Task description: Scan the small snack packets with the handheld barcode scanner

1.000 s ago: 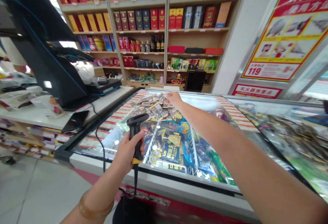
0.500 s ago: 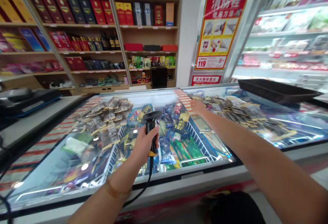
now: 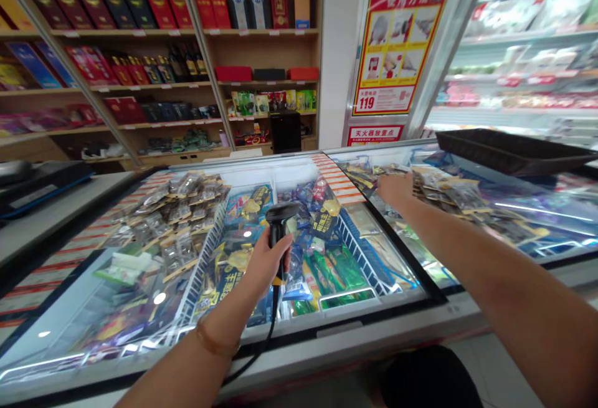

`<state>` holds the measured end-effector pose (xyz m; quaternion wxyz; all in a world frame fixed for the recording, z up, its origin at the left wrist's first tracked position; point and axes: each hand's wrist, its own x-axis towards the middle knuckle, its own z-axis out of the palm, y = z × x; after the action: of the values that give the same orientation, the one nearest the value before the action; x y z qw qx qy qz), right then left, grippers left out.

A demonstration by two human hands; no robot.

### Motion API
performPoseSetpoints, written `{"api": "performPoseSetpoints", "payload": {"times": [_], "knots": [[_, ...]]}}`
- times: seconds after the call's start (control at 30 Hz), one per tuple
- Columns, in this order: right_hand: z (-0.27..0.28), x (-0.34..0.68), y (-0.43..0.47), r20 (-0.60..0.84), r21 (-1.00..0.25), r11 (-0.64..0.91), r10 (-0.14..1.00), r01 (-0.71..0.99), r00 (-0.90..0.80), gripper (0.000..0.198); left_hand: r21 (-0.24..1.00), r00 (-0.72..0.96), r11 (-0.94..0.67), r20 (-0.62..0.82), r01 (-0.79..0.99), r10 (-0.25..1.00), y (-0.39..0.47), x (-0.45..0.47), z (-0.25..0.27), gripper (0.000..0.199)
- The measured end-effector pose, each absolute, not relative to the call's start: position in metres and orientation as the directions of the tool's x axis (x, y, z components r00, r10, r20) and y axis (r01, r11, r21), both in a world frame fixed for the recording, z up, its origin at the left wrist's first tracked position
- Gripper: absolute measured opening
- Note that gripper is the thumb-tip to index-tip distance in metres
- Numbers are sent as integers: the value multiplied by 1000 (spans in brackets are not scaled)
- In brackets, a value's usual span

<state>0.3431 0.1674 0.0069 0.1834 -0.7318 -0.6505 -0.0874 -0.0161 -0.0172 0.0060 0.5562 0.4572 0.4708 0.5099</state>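
Since 0.5 s ago, right hand (image 3: 396,189) shifted rightward onto the packets (image 3: 448,191) piled on the right freezer lid (image 3: 537,224); whether it grips one cannot be told. Left hand (image 3: 264,263) stays closed around the barcode scanner (image 3: 279,224), above the open freezer (image 3: 299,327).

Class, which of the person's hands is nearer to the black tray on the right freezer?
Right. The right hand rests on the snack packets just left of the black tray; the left hand grips the scanner far left.

Wooden shelves (image 3: 261,34), red poster (image 3: 402,34), perhaps chilled cabinets (image 3: 523,65).
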Motion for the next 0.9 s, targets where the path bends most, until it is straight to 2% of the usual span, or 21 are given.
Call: {"api": "performPoseSetpoints", "payload": {"times": [0.1, 0.23, 0.33, 0.37, 0.43, 0.5, 0.57, 0.6, 0.7, 0.77, 0.83, 0.9], "knots": [[11, 300, 165, 498, -147, 161, 865, 976, -68, 9, 993, 62, 44, -37, -109, 997, -16, -15, 3, 42], [7, 216, 154, 472, -124, 425, 820, 897, -323, 4, 992, 63, 33, -25, -119, 998, -14, -16, -2, 42], [0, 161, 141, 432, -66, 662, 694, 747, -576, 7, 987, 29, 38, -34, -155, 999, -13, -18, -1, 42], [-2, 149, 139, 425, -70, 700, 665, 710, -614, 10, 985, 14, 41, -40, -168, 999, -13, -19, 0, 42], [-5, 133, 138, 469, -145, 664, 699, 734, -540, 19, 980, -16, 47, -51, -195, 999, -13, -21, 3, 44], [-8, 128, 144, 511, -292, 480, 810, 827, -289, 32, 973, -45, 45, -57, -225, 997, -14, -23, 6, 44], [-10, 132, 152, 419, -412, 270, 904, 870, -83, 50, 969, -58, 38, -54, -243, 997, -15, -25, 10, 44], [-11, 135, 157, 338, -431, 209, 939, 878, -58, 59, 969, -62, 34, -51, -246, 997, -16, -25, 11, 44], [-11, 146, 166, 155, -395, 246, 968, 885, -199, 71, 970, -66, 23, -40, -243, 997, -18, -26, 13, 44], [-11, 151, 170, 132, -398, 315, 949, 862, -286, 76, 973, -70, 14, -31, -232, 997, -19, -26, 14, 44], [-13, 154, 172, 172, -514, 358, 933, 780, -315, 83, 976, -66, 10, -24, -216, 998, -19, -26, 14, 42], [-15, 156, 174, 286, -707, 395, 918, 587, -273, 89, 979, -57, 17, -29, -202, 998, -19, -25, 13, 41]]}}
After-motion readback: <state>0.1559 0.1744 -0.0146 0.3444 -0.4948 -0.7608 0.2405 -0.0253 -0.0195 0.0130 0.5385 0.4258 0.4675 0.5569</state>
